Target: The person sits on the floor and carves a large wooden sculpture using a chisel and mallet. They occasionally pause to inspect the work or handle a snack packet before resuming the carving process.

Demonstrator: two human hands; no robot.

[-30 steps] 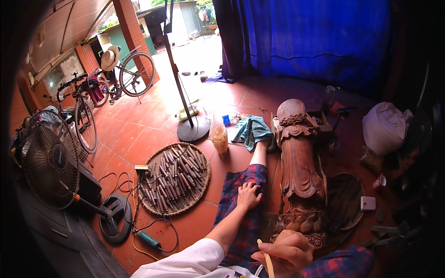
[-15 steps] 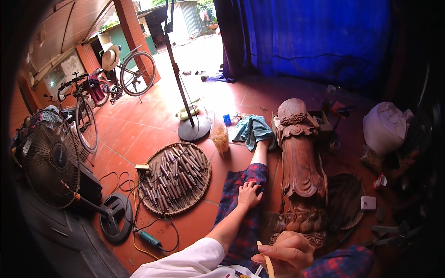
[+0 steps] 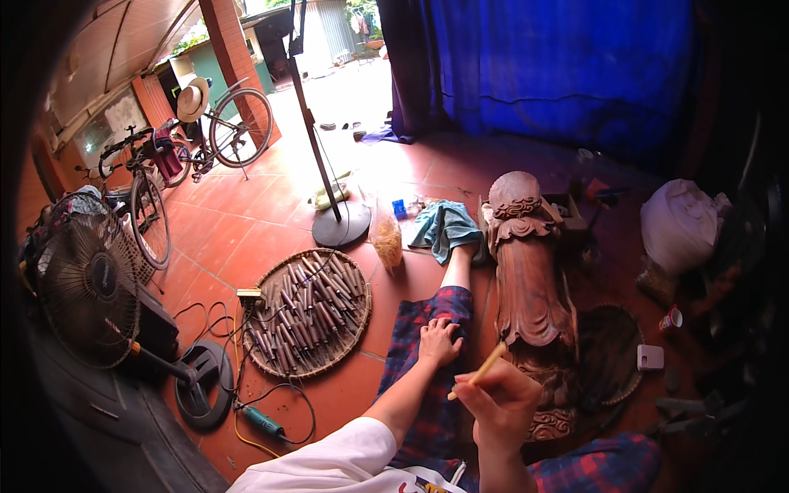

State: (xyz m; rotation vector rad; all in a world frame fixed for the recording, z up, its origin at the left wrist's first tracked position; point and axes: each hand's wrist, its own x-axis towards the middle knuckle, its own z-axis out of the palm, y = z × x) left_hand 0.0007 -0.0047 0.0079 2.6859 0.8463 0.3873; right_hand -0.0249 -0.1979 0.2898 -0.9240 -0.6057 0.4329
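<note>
Beyond our right hand [image 3: 505, 403], pinched on a pale stick [image 3: 485, 365] — best held lightly, we'd judge — sits carved wood [image 3: 532, 287]. Our left hand [image 3: 440, 341], apart, rests spread on plaid trousers [image 3: 411, 320].

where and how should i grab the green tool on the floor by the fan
Probably around the middle of the green tool, from above with the left hand: it lies on the floor, its body looks narrow and rounded, and nothing covers its top.
</note>
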